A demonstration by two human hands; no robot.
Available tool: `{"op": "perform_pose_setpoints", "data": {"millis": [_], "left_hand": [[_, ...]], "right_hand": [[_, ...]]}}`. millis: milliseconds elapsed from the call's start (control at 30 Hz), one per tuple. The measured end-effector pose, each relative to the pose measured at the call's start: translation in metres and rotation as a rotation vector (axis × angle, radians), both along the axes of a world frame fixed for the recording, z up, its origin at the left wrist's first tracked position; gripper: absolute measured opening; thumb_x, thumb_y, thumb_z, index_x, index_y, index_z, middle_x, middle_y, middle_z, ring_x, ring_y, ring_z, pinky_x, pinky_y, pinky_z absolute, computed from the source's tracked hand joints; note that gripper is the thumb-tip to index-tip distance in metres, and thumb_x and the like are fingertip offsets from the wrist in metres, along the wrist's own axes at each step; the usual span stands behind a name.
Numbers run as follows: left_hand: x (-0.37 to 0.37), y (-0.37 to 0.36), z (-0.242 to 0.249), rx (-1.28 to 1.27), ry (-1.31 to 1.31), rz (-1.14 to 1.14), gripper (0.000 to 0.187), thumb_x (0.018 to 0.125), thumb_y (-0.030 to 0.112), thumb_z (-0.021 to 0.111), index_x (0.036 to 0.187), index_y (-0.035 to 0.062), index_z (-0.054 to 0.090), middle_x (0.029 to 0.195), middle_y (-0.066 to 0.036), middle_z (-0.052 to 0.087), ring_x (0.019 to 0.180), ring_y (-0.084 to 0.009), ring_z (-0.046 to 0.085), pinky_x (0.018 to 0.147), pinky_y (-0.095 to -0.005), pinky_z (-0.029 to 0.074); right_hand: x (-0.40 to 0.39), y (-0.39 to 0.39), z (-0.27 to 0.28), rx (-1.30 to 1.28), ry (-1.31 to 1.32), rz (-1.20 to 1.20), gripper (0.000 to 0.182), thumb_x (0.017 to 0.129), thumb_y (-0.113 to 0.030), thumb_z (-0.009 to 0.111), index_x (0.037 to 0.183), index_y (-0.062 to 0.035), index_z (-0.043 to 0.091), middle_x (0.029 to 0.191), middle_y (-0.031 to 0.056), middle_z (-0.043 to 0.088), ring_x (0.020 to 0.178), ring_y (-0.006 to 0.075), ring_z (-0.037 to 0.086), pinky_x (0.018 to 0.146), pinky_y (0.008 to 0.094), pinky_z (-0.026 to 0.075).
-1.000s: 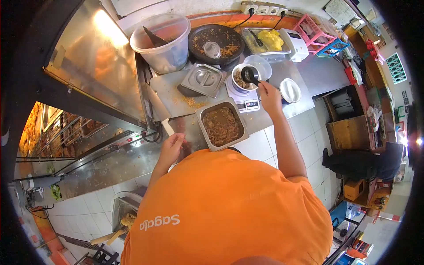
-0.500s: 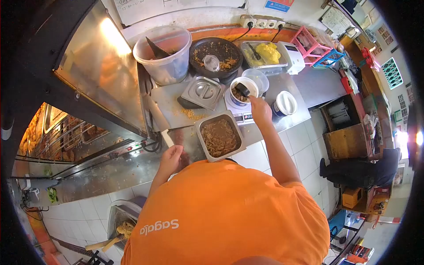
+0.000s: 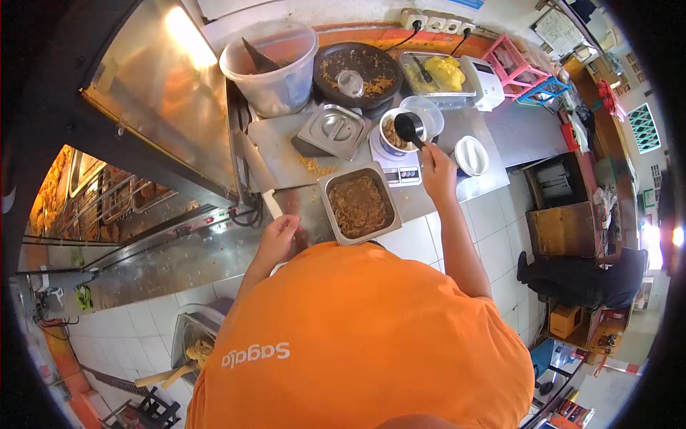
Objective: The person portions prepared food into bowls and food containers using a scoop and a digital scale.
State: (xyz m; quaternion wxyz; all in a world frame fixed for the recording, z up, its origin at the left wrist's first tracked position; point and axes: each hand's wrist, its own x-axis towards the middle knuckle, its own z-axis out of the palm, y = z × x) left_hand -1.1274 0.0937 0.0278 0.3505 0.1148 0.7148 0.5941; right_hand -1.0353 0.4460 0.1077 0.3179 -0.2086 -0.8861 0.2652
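Note:
My right hand grips the handle of a black scoop, whose bowl is over a white paper bowl with brown chopped food in it. The paper bowl stands on a white kitchen scale. My left hand, fingers curled together, is beside the end of the white handle of a large knife lying on the counter. Between my hands, against my body, a square metal container holds shredded brown food. A metal lid rests behind it on a cutting board.
At the back are a clear plastic bucket, a dark stone mortar and a tray with a yellow bag. A lidded cup stands right of the scale. To my left is a glowing glass cabinet. A person is at far right.
My right hand has raised the black scoop and tilted it, its bowl now showing over the paper bowl's right side. My left hand stays beside the knife handle. The whole view has shifted slightly.

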Motion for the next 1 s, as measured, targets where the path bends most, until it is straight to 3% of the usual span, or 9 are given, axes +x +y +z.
{"op": "perform_pose_setpoints", "data": {"millis": [100,267,333,400,467,533,633,833,1000], "left_hand": [[0.002,0.005,0.0,0.035,0.012,-0.001,0.027,0.091,0.028,0.051,0.097,0.0032,0.06,0.081,-0.001,0.061,0.071,-0.0077,0.051,0.063,-0.0219,0.041],[-0.003,0.025,0.009,0.05,0.128,-0.003,0.028,0.091,0.029,0.053,0.09,0.0021,0.06,0.074,-0.001,0.059,0.066,-0.0083,0.051,0.06,-0.0242,0.042],[-0.02,0.053,0.041,0.026,0.425,-0.035,0.029,0.089,0.029,0.056,0.089,0.0004,0.06,0.073,-0.004,0.06,0.068,-0.0114,0.054,0.062,-0.0277,0.044],[-0.06,0.093,0.031,0.055,0.533,-0.074,0.03,0.085,0.03,0.06,0.09,0.0001,0.06,0.076,-0.008,0.062,0.068,-0.0165,0.056,0.064,-0.0301,0.045],[-0.096,0.142,0.04,-0.14,0.692,-0.136,0.029,0.081,0.028,0.062,0.091,0.001,0.061,0.084,-0.013,0.064,0.074,-0.024,0.061,0.068,-0.0334,0.047],[-0.135,0.189,0.007,-0.386,0.922,-0.17,0.025,0.081,0.024,0.059,0.093,0.0022,0.062,0.092,-0.016,0.064,0.085,-0.0294,0.062,0.073,-0.0374,0.048],[-0.165,0.229,-0.024,-0.695,0.985,-0.348,0.024,0.079,0.019,0.055,0.096,0.0037,0.063,0.097,-0.016,0.063,0.093,-0.0307,0.06,0.077,-0.0406,0.048],[-0.177,0.245,-0.034,-0.671,0.933,-0.291,0.024,0.074,0.018,0.056,0.09,0.0005,0.064,0.097,-0.019,0.063,0.088,-0.032,0.061,0.077,-0.0404,0.049],[-0.155,0.206,0.038,-0.717,0.798,-0.385,0.023,0.062,0.021,0.069,0.072,0.0002,0.065,0.077,-0.019,0.064,0.073,-0.0324,0.063,0.07,-0.0382,0.05]], "right_hand": [[0.021,-0.026,0.007,-0.404,-0.308,0.08,0.02,0.086,-0.016,0.054,0.095,0.0001,0.062,0.081,0.0191,0.063,0.076,0.0301,0.063,0.068,0.0351,0.046],[0.046,-0.061,-0.013,-0.248,-0.399,0.318,0.021,0.085,-0.018,0.054,0.097,-0.003,0.064,0.088,0.0185,0.063,0.08,0.0361,0.06,0.071,0.0389,0.048],[0.05,-0.066,-0.02,-0.221,-0.409,0.324,0.021,0.085,-0.018,0.054,0.097,-0.0033,0.064,0.088,0.0182,0.063,0.08,0.0361,0.06,0.071,0.0396,0.048],[0.053,-0.07,-0.022,-0.193,-0.42,0.332,0.021,0.085,-0.017,0.054,0.097,-0.0036,0.064,0.088,0.0179,0.064,0.08,0.036,0.06,0.071,0.0403,0.048],[0.054,-0.076,-0.023,-0.214,-0.407,0.333,0.021,0.085,-0.017,0.054,0.098,-0.004,0.063,0.088,0.0175,0.064,0.079,0.0355,0.06,0.07,0.0404,0.048],[0.054,-0.078,-0.023,-0.204,-0.381,0.343,0.02,0.085,-0.017,0.054,0.097,-0.0039,0.063,0.087,0.0175,0.063,0.079,0.0354,0.06,0.069,0.0401,0.048],[0.058,-0.072,-0.021,-0.257,-0.376,0.327,0.019,0.085,-0.016,0.054,0.096,-0.0038,0.064,0.085,0.0179,0.063,0.077,0.0356,0.06,0.067,0.0398,0.048],[0.07,-0.044,-0.022,-0.319,-0.293,0.325,0.017,0.084,-0.01,0.056,0.096,-0.0017,0.063,0.082,0.0197,0.062,0.075,0.036,0.06,0.065,0.0387,0.047],[0.074,-0.021,-0.006,-0.347,-0.262,0.395,0.017,0.085,-0.01,0.055,0.097,-0.0014,0.062,0.079,0.02,0.061,0.074,0.0371,0.059,0.064,0.038,0.047]]}}
